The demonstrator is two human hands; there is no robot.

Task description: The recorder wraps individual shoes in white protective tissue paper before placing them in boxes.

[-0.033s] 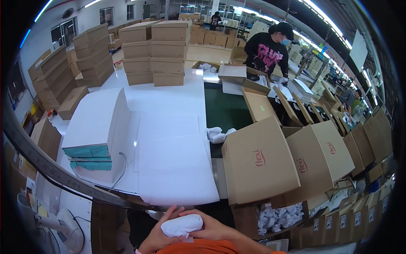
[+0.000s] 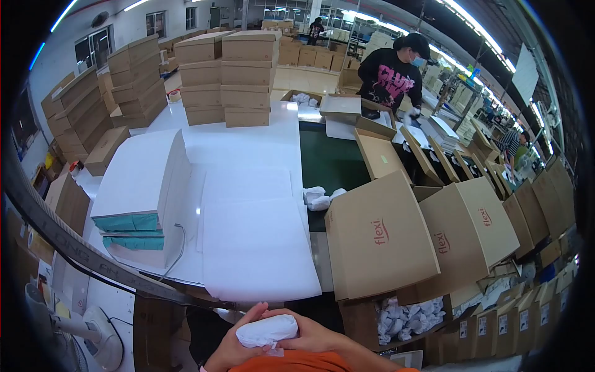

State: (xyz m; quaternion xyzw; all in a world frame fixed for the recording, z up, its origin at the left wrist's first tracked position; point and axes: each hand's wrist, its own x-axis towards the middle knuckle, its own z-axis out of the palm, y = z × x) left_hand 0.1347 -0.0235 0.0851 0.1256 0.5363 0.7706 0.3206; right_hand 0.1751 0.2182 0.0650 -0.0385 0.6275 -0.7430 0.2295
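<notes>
A small white paper-wrapped bundle [image 2: 268,330] is held close in front of my body, at the lower middle. My left hand [image 2: 230,345] cups it from the left, its fingers stretched along the far side. From the right, my right hand [image 2: 315,335] closes round the other end. What the paper wraps is hidden. Just beyond my hands, loose white paper sheets [image 2: 257,248] lie on the white table, their near edge overhanging it. A thick stack of white paper [image 2: 139,180] with teal bands at its near end stands to their left.
Open brown shoe boxes [image 2: 379,239] line the belt [image 2: 334,155] on the right. Below them, a carton holds crumpled white paper balls [image 2: 409,317]. Closed boxes [image 2: 248,80] are stacked at the table's far end. A masked co-worker [image 2: 396,74] stands at the far right.
My left fingertips have shifted slightly at the bundle's far side; both hands still hold it. The co-worker's gloved hand has moved a little to the left.
</notes>
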